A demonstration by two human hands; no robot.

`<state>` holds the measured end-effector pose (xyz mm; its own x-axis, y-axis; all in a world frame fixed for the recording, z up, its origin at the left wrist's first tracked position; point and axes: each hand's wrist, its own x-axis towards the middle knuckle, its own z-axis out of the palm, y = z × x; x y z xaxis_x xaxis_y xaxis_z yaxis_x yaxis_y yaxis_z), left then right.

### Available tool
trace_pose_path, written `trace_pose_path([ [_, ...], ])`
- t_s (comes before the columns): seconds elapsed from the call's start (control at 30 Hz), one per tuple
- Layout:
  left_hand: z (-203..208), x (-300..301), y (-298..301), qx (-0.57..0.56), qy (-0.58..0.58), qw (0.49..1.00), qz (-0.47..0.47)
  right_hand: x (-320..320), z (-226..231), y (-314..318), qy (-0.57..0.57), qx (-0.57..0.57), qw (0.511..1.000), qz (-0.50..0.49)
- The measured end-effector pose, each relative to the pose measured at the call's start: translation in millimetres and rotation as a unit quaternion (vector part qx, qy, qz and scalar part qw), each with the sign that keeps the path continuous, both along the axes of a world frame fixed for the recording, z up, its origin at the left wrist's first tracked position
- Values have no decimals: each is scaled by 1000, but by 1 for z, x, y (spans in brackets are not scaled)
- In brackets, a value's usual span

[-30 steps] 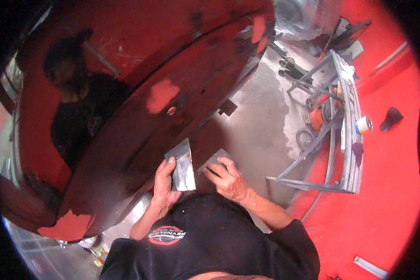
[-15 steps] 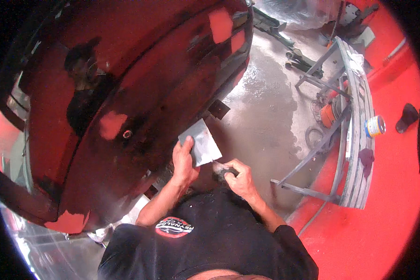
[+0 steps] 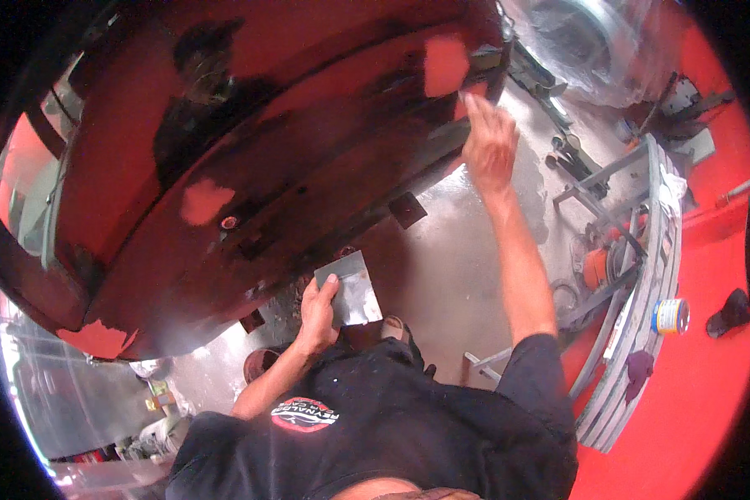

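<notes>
My left hand (image 3: 318,315) grips a flat, square metal plate (image 3: 357,292) by its edge, thumb on top, in front of my body. A pale smear lies on the plate. My right arm is stretched out, and my right hand (image 3: 492,146) is at the far right end of a dark red car bumper (image 3: 308,183). Its fingers are closed on what looks like a small putty knife, mostly hidden by the hand. The fingertips are at a matte red patch (image 3: 473,90), below a larger matte red patch (image 3: 446,67). Another such patch (image 3: 207,202) is nearer the middle.
A grey slatted stand (image 3: 642,333) at the right bears a small blue-and-yellow tin (image 3: 670,317) and a dark cloth (image 3: 638,373). An orange bucket (image 3: 596,268) is behind its legs. Plastic sheeting (image 3: 583,50) hangs at the back. The concrete floor (image 3: 450,275) looks wet in places.
My right hand has left the plate and reached forward and right to the bumper's far end. My left hand, still holding the plate, is slightly lower in view. The whole view has shifted.
</notes>
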<state>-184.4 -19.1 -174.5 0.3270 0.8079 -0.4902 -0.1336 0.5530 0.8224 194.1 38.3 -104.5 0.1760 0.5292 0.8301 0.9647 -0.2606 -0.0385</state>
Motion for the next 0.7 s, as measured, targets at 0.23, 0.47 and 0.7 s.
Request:
trace_pose_path([
  [0.23,3,-28,-2,-21,-3,994,103,46,31,106,-100,28,994,-20],
  [0.47,-7,-31,5,-40,-2,992,121,30,8,113,-106,53,992,39],
  [0.7,9,-16,21,-63,24,993,98,13,-57,99,-46,39,998,25],
])
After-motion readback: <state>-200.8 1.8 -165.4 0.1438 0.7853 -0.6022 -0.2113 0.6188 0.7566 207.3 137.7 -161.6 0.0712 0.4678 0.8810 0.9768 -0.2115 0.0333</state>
